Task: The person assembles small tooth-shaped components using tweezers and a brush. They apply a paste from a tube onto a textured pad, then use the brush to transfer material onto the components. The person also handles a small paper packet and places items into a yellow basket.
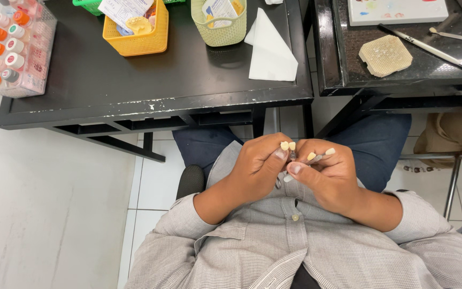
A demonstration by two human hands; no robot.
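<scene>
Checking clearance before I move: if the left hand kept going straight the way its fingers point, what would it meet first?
The left hand points across at the right hand, and the two are nearly touching around the small tooth-shaped pieces on thin stems. It would most likely meet those pieces and the right hand's fingertips at once, though depth is hard to judge.

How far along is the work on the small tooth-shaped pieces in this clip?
Done: nothing shows as finished; no completed piece is visible on the black table. In hand: the left hand and right hand hold small cream tooth-shaped pieces on thin metal stems close to the chest, fingertips pinching them. Left: the brush, pale palette and honeycomb pad on the side table lie untouched, so any coating looks not yet started.
</scene>
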